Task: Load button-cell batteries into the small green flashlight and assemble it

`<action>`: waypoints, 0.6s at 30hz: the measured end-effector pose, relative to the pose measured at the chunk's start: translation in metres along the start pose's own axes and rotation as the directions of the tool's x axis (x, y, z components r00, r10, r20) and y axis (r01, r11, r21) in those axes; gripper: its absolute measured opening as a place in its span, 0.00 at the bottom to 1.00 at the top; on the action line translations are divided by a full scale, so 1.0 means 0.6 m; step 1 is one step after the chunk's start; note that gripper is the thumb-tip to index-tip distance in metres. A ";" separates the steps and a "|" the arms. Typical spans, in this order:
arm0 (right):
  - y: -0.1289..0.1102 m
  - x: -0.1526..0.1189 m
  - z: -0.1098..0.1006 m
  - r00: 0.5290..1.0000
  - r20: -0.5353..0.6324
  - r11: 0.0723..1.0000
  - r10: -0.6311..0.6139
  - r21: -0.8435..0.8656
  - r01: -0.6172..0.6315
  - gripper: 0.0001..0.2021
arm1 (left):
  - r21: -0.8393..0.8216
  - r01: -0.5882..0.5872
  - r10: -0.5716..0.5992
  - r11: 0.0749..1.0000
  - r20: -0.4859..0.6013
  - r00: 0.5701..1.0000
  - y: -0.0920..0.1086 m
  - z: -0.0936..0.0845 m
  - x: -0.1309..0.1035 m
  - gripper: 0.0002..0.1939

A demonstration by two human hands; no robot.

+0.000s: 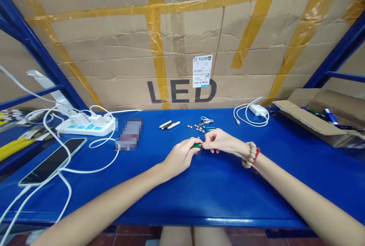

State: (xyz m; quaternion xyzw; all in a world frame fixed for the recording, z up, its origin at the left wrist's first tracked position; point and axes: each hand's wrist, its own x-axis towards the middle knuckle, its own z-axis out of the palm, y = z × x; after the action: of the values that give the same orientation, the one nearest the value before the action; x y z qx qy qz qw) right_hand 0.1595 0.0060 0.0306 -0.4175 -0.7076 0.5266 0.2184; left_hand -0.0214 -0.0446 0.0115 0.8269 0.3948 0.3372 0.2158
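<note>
My left hand is closed around a small green tube-like piece with a shiny metal end. At the right end of that piece, the thumb and fingers of my right hand are pinched together; what lies between them is too small to make out. Just beyond my hands lie several small round button cells, a looped white cord and another slim green piece. Farther left, a few silver and black tubes rest side by side on the blue table.
On the left, a white power strip with tangled cables stands near a phone and a blurred-out dark device. A white charger with its cable lies at back right, beside an open cardboard box holding pen-like items.
</note>
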 end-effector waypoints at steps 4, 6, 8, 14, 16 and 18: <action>-0.004 0.001 0.005 0.997 -0.068 0.999 -0.024 -0.043 0.021 0.19 | 0.019 0.029 -0.029 0.999 -0.044 0.999 -0.004 0.001 0.007 0.11; -0.005 0.003 0.007 0.994 -0.097 0.997 -0.052 -0.062 0.047 0.19 | 0.016 0.049 -0.048 0.999 -0.053 0.997 -0.005 0.001 0.010 0.11; -0.005 0.004 0.009 0.992 -0.099 0.996 -0.071 -0.060 0.065 0.20 | 0.005 0.066 -0.066 0.998 -0.058 0.996 -0.005 0.001 0.013 0.12; -0.008 0.004 0.010 0.981 -0.149 0.989 -0.128 -0.092 0.115 0.20 | -0.051 0.088 -0.092 0.995 -0.072 0.993 -0.006 0.003 0.015 0.10; -0.007 0.003 0.009 0.969 -0.180 0.983 -0.170 -0.103 0.154 0.19 | -0.067 0.092 -0.097 0.994 -0.082 0.992 -0.005 0.003 0.015 0.11; -0.005 0.004 0.008 0.957 -0.202 0.976 -0.207 -0.110 0.188 0.17 | -0.075 0.097 -0.104 0.992 -0.095 0.990 -0.005 0.004 0.015 0.11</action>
State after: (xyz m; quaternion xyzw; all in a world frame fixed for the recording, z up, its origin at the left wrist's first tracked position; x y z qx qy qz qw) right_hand 0.1536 0.0048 0.0316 -0.4078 -0.7415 0.4221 0.3251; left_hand -0.0172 -0.0357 0.0115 0.7802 0.4340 0.3802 0.2417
